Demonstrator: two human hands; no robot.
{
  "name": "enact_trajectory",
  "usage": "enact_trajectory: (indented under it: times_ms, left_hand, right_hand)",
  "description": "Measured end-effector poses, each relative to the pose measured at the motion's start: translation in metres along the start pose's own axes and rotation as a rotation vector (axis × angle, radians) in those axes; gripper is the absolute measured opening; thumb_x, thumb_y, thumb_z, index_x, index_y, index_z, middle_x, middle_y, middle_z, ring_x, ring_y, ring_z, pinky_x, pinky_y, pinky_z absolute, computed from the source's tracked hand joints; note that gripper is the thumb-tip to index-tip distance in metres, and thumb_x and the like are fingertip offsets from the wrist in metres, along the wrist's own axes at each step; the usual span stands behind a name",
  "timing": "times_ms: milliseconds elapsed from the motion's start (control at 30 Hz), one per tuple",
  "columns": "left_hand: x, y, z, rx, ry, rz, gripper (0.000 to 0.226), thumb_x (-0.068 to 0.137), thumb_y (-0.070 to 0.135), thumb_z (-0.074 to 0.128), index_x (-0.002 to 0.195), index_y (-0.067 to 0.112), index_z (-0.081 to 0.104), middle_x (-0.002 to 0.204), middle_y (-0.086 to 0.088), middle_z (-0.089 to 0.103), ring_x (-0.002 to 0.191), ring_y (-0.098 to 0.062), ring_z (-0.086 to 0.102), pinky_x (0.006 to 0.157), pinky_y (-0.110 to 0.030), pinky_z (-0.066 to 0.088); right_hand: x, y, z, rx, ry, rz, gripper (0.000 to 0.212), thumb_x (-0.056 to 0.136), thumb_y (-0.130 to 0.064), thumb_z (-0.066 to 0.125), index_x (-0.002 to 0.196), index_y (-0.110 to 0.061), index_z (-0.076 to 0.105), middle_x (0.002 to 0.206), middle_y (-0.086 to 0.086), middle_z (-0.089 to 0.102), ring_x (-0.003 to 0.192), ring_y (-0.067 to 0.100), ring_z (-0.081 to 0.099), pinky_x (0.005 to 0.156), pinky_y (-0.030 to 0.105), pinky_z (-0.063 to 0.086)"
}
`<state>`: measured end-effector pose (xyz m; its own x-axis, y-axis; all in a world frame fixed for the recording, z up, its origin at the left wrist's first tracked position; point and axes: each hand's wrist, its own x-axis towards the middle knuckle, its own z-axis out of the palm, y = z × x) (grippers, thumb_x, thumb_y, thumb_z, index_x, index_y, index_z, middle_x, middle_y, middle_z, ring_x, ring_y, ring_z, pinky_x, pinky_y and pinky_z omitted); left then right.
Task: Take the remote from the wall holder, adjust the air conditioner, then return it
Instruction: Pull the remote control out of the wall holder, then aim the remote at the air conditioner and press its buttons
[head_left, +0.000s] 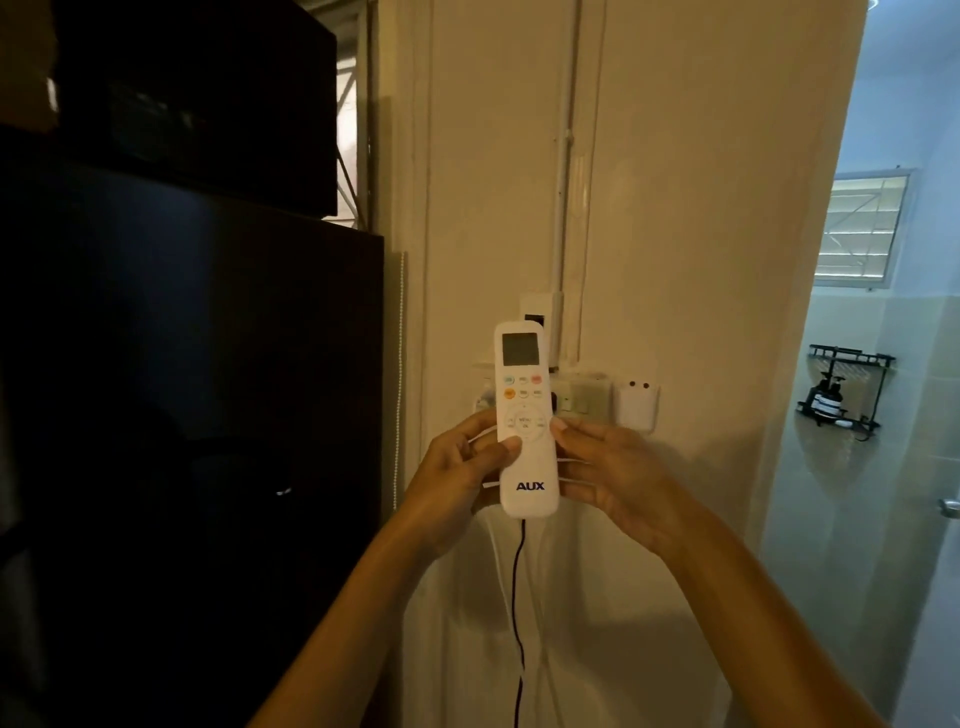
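Note:
A white AUX remote (524, 395) is held upright in front of the cream wall, its grey screen at the top and coloured buttons below. My left hand (457, 478) grips its left side, thumb resting on the face just under the round button pad. My right hand (608, 473) touches the remote's right edge with its fingertips, fingers stretched out. The white wall holder (636, 408) hangs on the wall to the right of the remote, with nothing in it. The air conditioner is not in view.
A tall black cabinet (197, 415) fills the left. Behind the remote are a wall switch plate (582, 397) and a conduit (561, 208). A black cable (518, 623) hangs below. At right, a bathroom doorway shows a black shelf (847, 389) and a door handle (949, 506).

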<state>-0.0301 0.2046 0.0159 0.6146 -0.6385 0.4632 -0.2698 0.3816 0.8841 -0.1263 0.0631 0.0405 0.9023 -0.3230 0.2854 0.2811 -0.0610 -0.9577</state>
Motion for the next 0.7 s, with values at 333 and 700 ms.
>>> enact_trajectory:
  times_ms: [333,700]
  left_hand:
    - [-0.106,0.039,-0.056,0.028,-0.007,-0.056,0.039,0.091,0.017,0.056,0.128,0.025,0.050,0.106,0.007,0.073,0.101,-0.017,0.069,0.081,-0.036,0.060]
    - [-0.174,0.084,-0.084,-0.012,-0.091,-0.063,0.040,0.086,0.018,0.058,0.125,0.026,0.052,0.112,0.005,0.072,0.105,-0.019,0.068,0.084,-0.039,0.059]
  right_hand:
    - [-0.075,0.018,0.103,0.076,-0.016,-0.003,0.030,0.086,-0.018,0.061,0.113,-0.028,0.061,0.110,0.002,0.073,0.096,0.021,0.070,0.072,0.034,0.060]
    - [-0.128,0.001,0.161,0.057,-0.027,-0.024,0.044,0.086,-0.017,0.062,0.129,-0.022,0.053,0.118,0.004,0.069,0.099,0.022,0.069,0.080,0.041,0.059]
